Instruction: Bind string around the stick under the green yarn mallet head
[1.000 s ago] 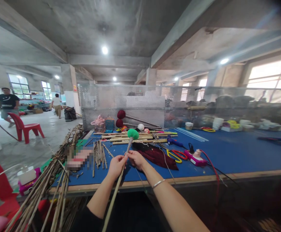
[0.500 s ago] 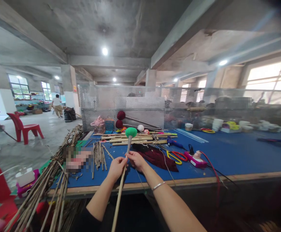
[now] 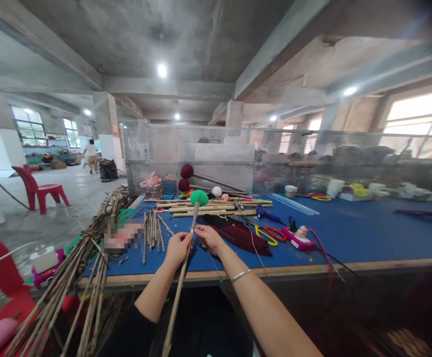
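Head view: at lower left lies a bundle of branches (image 3: 71, 267); at lower centre the left hand (image 3: 178, 249) grips a stick (image 3: 179, 293), whose grey neck (image 3: 195, 215) rises to a green ball (image 3: 198, 198) mid-frame. Just right, the right hand (image 3: 209, 239) has its fingertips beside the neck; whether they pinch anything, I cannot tell. The step appears to be wrapping the neck; the next turn would call for a steady left grip.
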{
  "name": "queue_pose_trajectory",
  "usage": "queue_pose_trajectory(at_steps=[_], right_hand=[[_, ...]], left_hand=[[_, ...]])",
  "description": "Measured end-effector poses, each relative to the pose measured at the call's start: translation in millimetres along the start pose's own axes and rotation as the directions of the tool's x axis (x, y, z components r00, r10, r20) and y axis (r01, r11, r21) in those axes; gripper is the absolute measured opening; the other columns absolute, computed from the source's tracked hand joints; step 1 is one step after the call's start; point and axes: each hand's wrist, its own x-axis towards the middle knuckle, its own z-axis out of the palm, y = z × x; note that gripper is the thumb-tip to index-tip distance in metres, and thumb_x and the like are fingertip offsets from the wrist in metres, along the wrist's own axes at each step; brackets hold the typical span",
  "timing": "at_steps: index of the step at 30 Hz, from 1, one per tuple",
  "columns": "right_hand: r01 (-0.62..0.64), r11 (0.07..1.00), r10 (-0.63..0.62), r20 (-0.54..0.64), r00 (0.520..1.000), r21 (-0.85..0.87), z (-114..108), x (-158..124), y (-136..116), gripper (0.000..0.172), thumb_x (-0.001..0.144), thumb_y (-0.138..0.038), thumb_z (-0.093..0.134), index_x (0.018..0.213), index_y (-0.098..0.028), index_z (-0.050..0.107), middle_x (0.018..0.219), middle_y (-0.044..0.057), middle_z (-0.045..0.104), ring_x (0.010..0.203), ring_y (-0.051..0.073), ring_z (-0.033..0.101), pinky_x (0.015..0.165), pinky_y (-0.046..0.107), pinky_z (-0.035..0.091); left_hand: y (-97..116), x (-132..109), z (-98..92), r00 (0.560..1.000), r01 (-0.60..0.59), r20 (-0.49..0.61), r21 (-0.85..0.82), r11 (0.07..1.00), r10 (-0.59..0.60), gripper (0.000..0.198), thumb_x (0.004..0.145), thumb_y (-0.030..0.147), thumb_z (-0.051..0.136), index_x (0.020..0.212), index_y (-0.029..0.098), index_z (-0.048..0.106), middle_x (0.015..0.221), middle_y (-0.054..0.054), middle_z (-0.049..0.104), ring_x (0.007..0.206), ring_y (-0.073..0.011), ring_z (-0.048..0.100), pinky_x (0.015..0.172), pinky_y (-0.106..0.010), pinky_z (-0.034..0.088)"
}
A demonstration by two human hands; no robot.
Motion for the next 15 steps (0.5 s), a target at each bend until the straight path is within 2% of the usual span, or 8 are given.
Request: queue_pose_trajectory(at_steps=[3,5,9,11,13,15], right_hand=[[0.006,1.0,-0.007,-0.042,0.999,-0.016,0.2,0.2,-0.2,0.028,0.062,-0.038,0.065,0.07,-0.016,0.048,0.035,-0.013,0.027,0.029,0.002,0.014,0.03,0.018,0.007],[0.021,0.999,-0.023,-0.062,0.998,-0.027,-0.1,0.4,-0.1,0.028,0.061,-0.037,0.065,0.068,-0.016,0.048,0.035,-0.013,0.027,0.028,0.002,0.015,0.03,0.018,0.007],[0.042,0.999,-0.043,-0.087,0.995,-0.022,-0.5,0.4,-0.1,0.029,0.06,-0.036,0.066,0.073,-0.015,0.051,0.034,-0.013,0.027,0.027,0.002,0.015,0.029,0.019,0.006],[0.046,0.998,-0.049,-0.105,0.993,-0.031,-0.1,0.2,-0.5,0.029,0.059,-0.037,0.066,0.072,-0.015,0.051,0.034,-0.013,0.028,0.027,0.002,0.016,0.029,0.019,0.006],[0.043,0.998,-0.047,-0.108,0.993,-0.041,0.6,-0.4,-1.2,0.029,0.06,-0.038,0.066,0.071,-0.015,0.051,0.034,-0.013,0.027,0.027,0.002,0.016,0.03,0.019,0.006],[0.029,0.999,-0.031,-0.08,0.996,-0.028,1.2,-1.2,-2.2,0.03,0.061,-0.039,0.065,0.073,-0.015,0.052,0.034,-0.013,0.026,0.028,0.002,0.015,0.03,0.019,0.006]], left_hand=[[-0.1,0.4,-1.2,0.996,0.019,0.082,-0.007,1.0,-0.018,0.04,0.067,0.051,0.053,0.074,0.012,0.06,0.055,-0.001,0.058,0.04,-0.0081,0.046,0.04,-0.019,0.032],[1.3,-0.7,-0.5,0.996,-0.004,0.09,0.016,1.0,0.003,0.04,0.069,0.051,0.051,0.074,0.012,0.061,0.055,-0.001,0.057,0.041,-0.0076,0.045,0.04,-0.019,0.032],[3.0,-2.9,2.9,0.991,-0.121,-0.051,0.046,0.992,0.123,0.035,0.062,0.044,0.061,0.077,0.012,0.06,0.058,0.0,0.057,0.047,-0.007,0.046,0.046,-0.018,0.035],[2.5,-3.1,3.6,0.984,-0.137,-0.101,0.076,0.988,0.145,0.034,0.057,0.041,0.067,0.075,0.012,0.059,0.057,0.001,0.056,0.048,-0.007,0.046,0.047,-0.018,0.036],[2.2,-3.2,3.0,0.986,-0.114,-0.109,0.111,0.987,0.127,0.033,0.055,0.04,0.068,0.07,0.012,0.059,0.054,0.001,0.055,0.048,-0.0072,0.046,0.047,-0.018,0.035],[3.5,-3.8,1.6,0.993,-0.083,-0.074,0.109,0.991,0.091,0.033,0.058,0.043,0.065,0.068,0.012,0.06,0.052,0.0,0.055,0.045,-0.0074,0.045,0.045,-0.018,0.034]])
